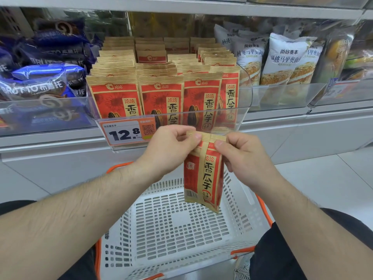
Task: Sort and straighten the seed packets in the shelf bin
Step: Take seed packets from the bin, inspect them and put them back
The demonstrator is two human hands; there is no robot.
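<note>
On the far left, blue snack bags point(38, 81) fill the neighbouring section of the shelf. Next comes the clear shelf bin point(245, 93), where red and tan seed packets point(161, 93) stand upright in rows facing out, with a price tag point(127, 133) clipped to its front lip. Below the bin, the left hand point(171, 146) pinches the top seal of one loose packet point(203, 176) between thumb and fingers, and the right hand point(244, 156) pinches the same seal just beside it, so the packet hangs straight down over a white basket point(173, 225). Holding it by the top edge with both hands likely lets its contents settle and flattens it before it rejoins a row. On the right, white bread bags point(286, 57) sit in another section.
</note>
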